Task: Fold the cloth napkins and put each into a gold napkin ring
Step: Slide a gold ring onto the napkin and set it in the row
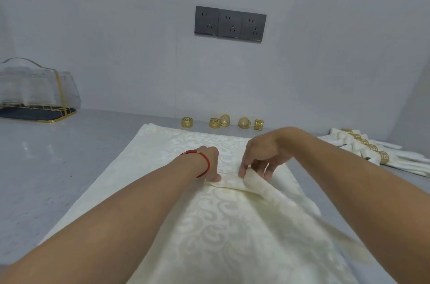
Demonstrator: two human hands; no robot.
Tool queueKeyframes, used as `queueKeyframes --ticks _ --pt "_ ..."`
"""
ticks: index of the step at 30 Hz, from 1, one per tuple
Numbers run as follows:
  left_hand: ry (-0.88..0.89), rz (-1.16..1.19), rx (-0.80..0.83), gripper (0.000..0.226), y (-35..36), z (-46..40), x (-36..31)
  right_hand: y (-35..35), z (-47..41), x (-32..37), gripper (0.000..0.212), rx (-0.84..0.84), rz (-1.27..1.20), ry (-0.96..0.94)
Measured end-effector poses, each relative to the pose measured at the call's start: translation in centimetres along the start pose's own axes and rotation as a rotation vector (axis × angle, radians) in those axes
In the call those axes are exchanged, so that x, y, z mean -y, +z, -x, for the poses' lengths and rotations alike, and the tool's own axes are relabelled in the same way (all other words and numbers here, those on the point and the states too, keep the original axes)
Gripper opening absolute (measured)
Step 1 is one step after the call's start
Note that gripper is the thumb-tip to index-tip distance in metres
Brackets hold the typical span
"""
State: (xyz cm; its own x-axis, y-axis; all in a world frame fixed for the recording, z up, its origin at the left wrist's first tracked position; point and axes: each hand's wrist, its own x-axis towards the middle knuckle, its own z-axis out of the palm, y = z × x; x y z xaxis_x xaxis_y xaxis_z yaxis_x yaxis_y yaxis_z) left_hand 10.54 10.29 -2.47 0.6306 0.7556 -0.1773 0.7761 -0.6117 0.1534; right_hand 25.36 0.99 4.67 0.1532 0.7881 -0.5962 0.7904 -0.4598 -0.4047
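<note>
A person works a cream damask napkin spread flat on a grey surface, its long axis running from the near edge toward the back wall. The left hand, with a red cord bracelet at the wrist, presses down on a folded flap near the cloth's middle; its fingers are mostly hidden behind the hand, so how they lie cannot be told. Just beside it, the right hand pinches the flap's raised, curling edge between thumb and fingers, the remaining fingers loosely spread above the cloth. The fold line runs across the napkin, left to right, directly under both hands, and the lifted portion trails toward the near right corner, so the right hand appears better placed to carry the fold onward while the left anchors it. 5 loose gold napkin rings stand in a row at the back edge of the surface, beyond the napkin's far end and well apart from both hands. 5 finished napkins, each already in its ring, lie fanned at the right edge. A clear gold-trimmed holder sits at the far left corner, beneath a wall carrying 3 dark sockets.
</note>
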Motion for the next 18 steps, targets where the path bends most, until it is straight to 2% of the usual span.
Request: queueKeyframes --ticks 3,6,9,14,18 --pt "0.010 0.002 0.011 0.041 -0.2 0.1 0.2 0.0 0.3 -0.7 0.028 0.057 0.015 -0.104" --pt "0.026 0.007 0.041 0.033 -0.4 -0.3 0.4 1.0 -1.3 -1.8 0.022 -0.109 0.119 -0.197" --pt "0.052 0.033 0.096 0.027 -0.9 -0.8 0.9 1.7 -3.1 -2.5 0.024 -0.258 0.174 -0.189" --pt "0.101 0.111 0.197 0.023 -1.5 -1.4 2.4 2.0 -4.2 -3.2 0.022 -0.284 0.164 -0.186" --pt "0.122 0.111 0.250 0.015 -1.5 -1.7 2.6 2.1 -4.5 -3.7 0.021 -0.375 0.276 -0.235"
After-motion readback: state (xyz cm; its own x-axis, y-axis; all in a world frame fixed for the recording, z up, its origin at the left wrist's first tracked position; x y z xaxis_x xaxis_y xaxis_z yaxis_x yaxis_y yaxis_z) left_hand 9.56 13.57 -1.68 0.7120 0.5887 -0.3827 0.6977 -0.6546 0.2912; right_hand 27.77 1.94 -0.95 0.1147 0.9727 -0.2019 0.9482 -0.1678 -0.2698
